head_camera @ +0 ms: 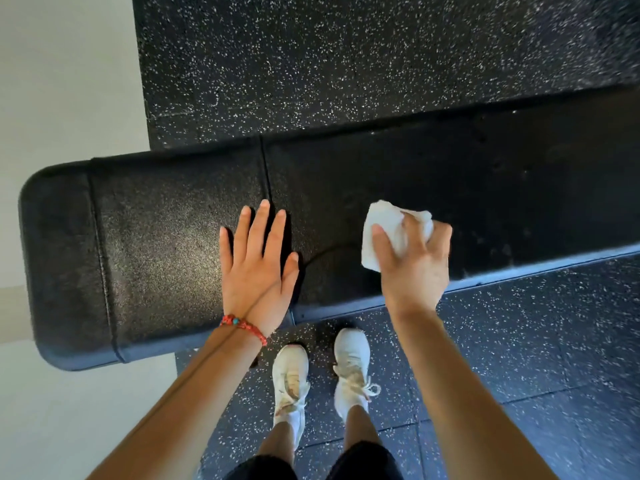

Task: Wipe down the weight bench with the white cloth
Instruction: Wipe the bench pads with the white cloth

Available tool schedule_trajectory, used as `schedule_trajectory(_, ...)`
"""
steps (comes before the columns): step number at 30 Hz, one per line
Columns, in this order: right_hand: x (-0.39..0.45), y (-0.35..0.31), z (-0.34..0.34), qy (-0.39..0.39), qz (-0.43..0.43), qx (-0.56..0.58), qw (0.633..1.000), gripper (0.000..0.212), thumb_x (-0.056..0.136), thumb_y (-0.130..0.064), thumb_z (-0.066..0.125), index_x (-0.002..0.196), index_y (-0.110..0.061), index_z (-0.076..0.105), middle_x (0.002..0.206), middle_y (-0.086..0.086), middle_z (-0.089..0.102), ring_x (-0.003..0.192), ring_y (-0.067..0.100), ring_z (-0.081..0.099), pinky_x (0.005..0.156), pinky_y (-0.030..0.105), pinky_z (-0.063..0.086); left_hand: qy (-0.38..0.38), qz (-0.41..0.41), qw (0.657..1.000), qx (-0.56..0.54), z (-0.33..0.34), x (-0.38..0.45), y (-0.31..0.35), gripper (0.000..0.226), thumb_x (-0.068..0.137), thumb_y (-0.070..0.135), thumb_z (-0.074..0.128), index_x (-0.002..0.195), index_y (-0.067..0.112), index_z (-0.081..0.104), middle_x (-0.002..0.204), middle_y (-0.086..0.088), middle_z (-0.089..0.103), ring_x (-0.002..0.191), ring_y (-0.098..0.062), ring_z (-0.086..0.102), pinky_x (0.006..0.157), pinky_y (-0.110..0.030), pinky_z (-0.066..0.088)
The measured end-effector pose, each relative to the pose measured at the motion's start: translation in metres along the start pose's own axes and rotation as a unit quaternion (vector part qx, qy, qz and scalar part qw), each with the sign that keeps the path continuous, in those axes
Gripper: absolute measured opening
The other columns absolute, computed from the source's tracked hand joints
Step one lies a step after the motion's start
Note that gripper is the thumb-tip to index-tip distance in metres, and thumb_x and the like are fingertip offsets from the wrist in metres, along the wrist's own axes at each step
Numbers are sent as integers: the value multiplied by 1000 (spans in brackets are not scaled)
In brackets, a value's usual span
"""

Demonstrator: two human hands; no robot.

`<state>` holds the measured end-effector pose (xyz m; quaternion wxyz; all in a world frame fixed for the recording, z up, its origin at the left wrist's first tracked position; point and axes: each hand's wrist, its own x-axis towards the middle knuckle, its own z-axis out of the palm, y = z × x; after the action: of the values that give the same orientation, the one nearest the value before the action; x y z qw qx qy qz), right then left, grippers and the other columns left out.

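A long black padded weight bench (156,237) runs across the view from left to upper right, with a seam near its middle. My left hand (258,268) lies flat on the pad, fingers straight and spread, just left of the seam. My right hand (414,265) grips a crumpled white cloth (382,226) and holds it against the pad near the bench's front edge, to the right of the seam. Part of the cloth is hidden under my fingers.
Black rubber floor (346,57) with white speckles lies beyond and in front of the bench. A pale wall or floor area (62,81) fills the left side. My two white shoes (322,375) stand close to the bench's front edge.
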<state>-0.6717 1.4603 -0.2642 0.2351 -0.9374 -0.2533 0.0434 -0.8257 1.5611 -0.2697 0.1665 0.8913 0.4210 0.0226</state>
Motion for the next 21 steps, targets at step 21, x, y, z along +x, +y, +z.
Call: schedule_trajectory(21,36,-29,22,-72,-164,36,983,38,78,-43,61,94,-10,65,93,20,56,76,34,57,60,33,51,32,-20,999,25,11,26,36,53,89,32,36,136,8,43,146,-16,37,136,-35,26,111,-53,12)
